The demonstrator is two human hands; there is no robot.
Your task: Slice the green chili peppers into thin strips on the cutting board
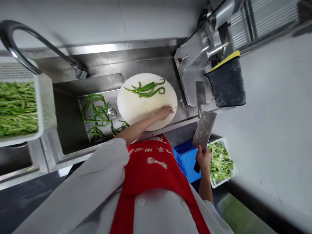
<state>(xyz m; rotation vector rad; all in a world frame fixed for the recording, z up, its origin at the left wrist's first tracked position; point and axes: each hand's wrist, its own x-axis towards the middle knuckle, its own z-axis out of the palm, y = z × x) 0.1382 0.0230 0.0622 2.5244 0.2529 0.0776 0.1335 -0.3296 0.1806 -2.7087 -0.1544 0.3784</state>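
Note:
On the round white cutting board (136,109), my left hand (164,112) rests near the right front edge with its fingers stretched out, holding nothing. Several long thin green peppers (147,89) lie in a small bunch towards the back of the board, apart from my hand. Off the counter's front edge at the right, my right hand (203,157) grips a cleaver (204,128) by its dark handle. The wide blade points up and away from me, with small pale bits stuck to it.
More green peppers (97,113) lie in the steel sink (67,123) under a curved tap (41,39). A white basket (46,104) of cut green strips stands left. At right are a slicing machine (195,68), another blade (200,94), a blue crate (191,162) and a basket of chopped greens (220,161).

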